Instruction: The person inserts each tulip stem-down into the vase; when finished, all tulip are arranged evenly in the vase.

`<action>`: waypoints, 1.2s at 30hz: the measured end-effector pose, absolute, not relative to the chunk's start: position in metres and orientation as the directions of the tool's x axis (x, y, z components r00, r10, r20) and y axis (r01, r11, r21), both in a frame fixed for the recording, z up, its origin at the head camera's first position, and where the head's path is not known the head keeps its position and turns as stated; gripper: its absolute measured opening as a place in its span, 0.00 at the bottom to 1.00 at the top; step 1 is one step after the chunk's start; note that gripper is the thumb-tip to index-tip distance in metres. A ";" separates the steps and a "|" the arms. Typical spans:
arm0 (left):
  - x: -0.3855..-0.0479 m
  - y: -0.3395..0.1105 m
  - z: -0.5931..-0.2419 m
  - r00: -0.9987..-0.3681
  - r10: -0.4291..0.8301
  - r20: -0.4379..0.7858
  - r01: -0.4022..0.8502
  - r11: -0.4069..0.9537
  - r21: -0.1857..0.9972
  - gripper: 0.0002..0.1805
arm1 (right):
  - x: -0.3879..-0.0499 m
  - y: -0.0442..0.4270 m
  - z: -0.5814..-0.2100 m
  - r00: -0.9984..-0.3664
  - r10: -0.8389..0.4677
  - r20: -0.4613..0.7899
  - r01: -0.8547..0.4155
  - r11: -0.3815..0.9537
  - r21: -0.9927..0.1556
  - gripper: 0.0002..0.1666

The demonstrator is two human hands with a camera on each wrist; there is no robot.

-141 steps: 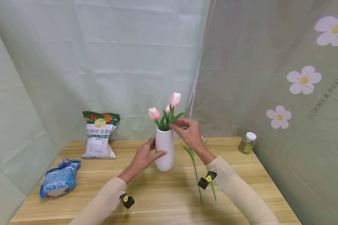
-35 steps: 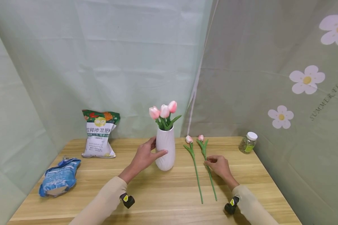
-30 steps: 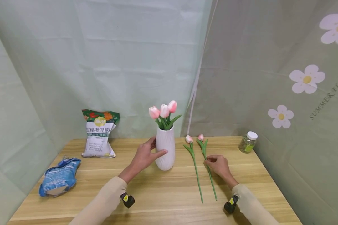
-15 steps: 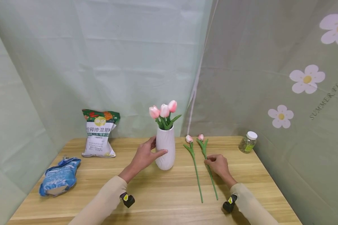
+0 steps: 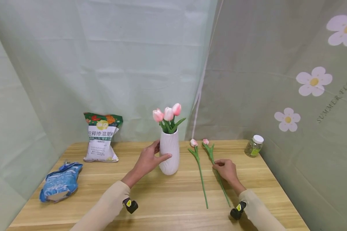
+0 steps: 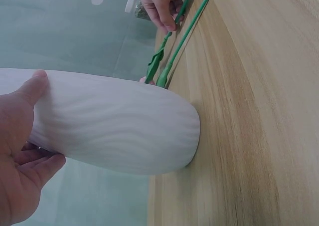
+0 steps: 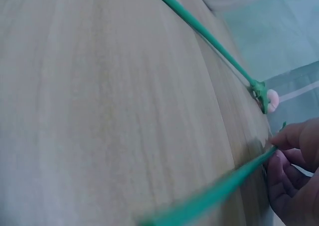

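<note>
A white ribbed vase (image 5: pixel 169 155) stands upright on the wooden table, with several pink tulips (image 5: pixel 168 114) in its mouth. My left hand (image 5: pixel 146 161) holds the vase from its left side, thumb across the front; the left wrist view shows fingers and thumb around the vase wall (image 6: pixel 114 121). To the right, my right hand (image 5: pixel 226 170) pinches the stem of a tulip (image 5: pixel 222 187) between thumb and fingertips. In the right wrist view that green stem (image 7: pixel 219 188) runs from the fingers toward the camera. Another tulip (image 5: pixel 201 176) lies between the vase and my right hand.
A fertilizer bag (image 5: pixel 102 138) stands at the back left of the table (image 5: pixel 162 205). In front of it lies a blue bag (image 5: pixel 60 183). A small jar with a white lid (image 5: pixel 253 146) stands at the back right. Cloth walls enclose the table.
My right hand has gone from the vase's mouth to the right-hand tulip lying on the table. That stem's lower end has just swung right. My left hand stays on the vase.
</note>
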State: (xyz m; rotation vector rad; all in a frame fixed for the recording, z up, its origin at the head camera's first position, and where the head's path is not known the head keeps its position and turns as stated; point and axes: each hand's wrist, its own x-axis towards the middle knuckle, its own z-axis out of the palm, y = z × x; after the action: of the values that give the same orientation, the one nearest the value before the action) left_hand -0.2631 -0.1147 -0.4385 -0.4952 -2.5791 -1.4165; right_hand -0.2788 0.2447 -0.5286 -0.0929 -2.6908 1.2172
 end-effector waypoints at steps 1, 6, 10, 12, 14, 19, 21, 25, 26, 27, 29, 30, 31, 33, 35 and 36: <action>-0.263 -0.115 -0.439 -0.932 0.212 0.294 0.361 0.496 0.790 0.46 | -0.278 0.245 -0.529 -0.981 0.133 0.143 -0.018 0.664 -0.747 0.09; -0.264 -0.115 -0.440 -0.932 0.213 0.292 0.361 0.498 0.789 0.46 | -0.275 0.246 -0.524 -0.981 0.135 0.141 -0.015 0.668 -0.744 0.09; -0.263 -0.115 -0.439 -0.931 0.214 0.295 0.364 0.498 0.787 0.46 | -0.271 0.248 -0.516 -0.979 0.151 0.139 -0.005 0.660 -0.751 0.10; -0.264 -0.115 -0.439 -0.930 0.216 0.296 0.366 0.496 0.787 0.46 | -0.269 0.248 -0.510 -0.977 0.156 0.143 -0.006 0.656 -0.755 0.10; -0.264 -0.115 -0.439 -0.930 0.218 0.294 0.365 0.495 0.788 0.46 | -0.267 0.249 -0.504 -0.976 0.155 0.155 -0.016 0.653 -0.758 0.10; -0.264 -0.115 -0.439 -0.931 0.218 0.294 0.365 0.498 0.787 0.45 | -0.265 0.251 -0.489 -0.972 0.149 0.179 -0.050 0.615 -0.787 0.12; -0.264 -0.115 -0.439 -0.930 0.218 0.295 0.366 0.499 0.785 0.45 | -0.265 0.251 -0.484 -0.972 0.145 0.183 -0.062 0.593 -0.802 0.13; -0.264 -0.115 -0.439 -0.929 0.222 0.295 0.368 0.499 0.784 0.45 | -0.265 0.253 -0.477 -0.972 0.140 0.189 -0.076 0.572 -0.817 0.14; -0.264 -0.115 -0.439 -0.930 0.222 0.294 0.368 0.499 0.785 0.45 | -0.265 0.253 -0.475 -0.972 0.142 0.188 -0.076 0.566 -0.821 0.14; -0.264 -0.115 -0.439 -0.929 0.223 0.294 0.368 0.499 0.785 0.45 | -0.265 0.253 -0.473 -0.971 0.148 0.188 -0.074 0.562 -0.824 0.14; -0.264 -0.115 -0.439 -0.929 0.222 0.297 0.370 0.498 0.784 0.45 | -0.265 0.252 -0.470 -0.970 0.152 0.192 -0.079 0.547 -0.833 0.14; -0.264 -0.116 -0.439 -0.928 0.221 0.299 0.371 0.497 0.785 0.45 | -0.265 0.252 -0.468 -0.969 0.152 0.194 -0.083 0.540 -0.837 0.15; -0.264 -0.116 -0.439 -0.928 0.220 0.300 0.372 0.496 0.785 0.45 | -0.266 0.251 -0.466 -0.969 0.154 0.192 -0.083 0.531 -0.843 0.15; -0.264 -0.116 -0.439 -0.928 0.219 0.301 0.371 0.495 0.785 0.45 | -0.266 0.250 -0.462 -0.967 0.157 0.201 -0.094 0.515 -0.852 0.15; -0.264 -0.116 -0.439 -0.929 0.218 0.299 0.369 0.496 0.786 0.46 | -0.266 0.250 -0.458 -0.964 0.159 0.211 -0.104 0.506 -0.856 0.15; -0.264 -0.115 -0.439 -0.929 0.218 0.298 0.369 0.497 0.786 0.46 | -0.266 0.249 -0.456 -0.963 0.159 0.216 -0.108 0.506 -0.856 0.15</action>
State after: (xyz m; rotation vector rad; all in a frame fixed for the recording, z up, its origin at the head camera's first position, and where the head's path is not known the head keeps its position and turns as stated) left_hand -0.2640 -0.1155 -0.4387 -0.5095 -2.5768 -1.4119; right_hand -0.2657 0.2492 -0.4564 -0.0435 -2.4847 1.4393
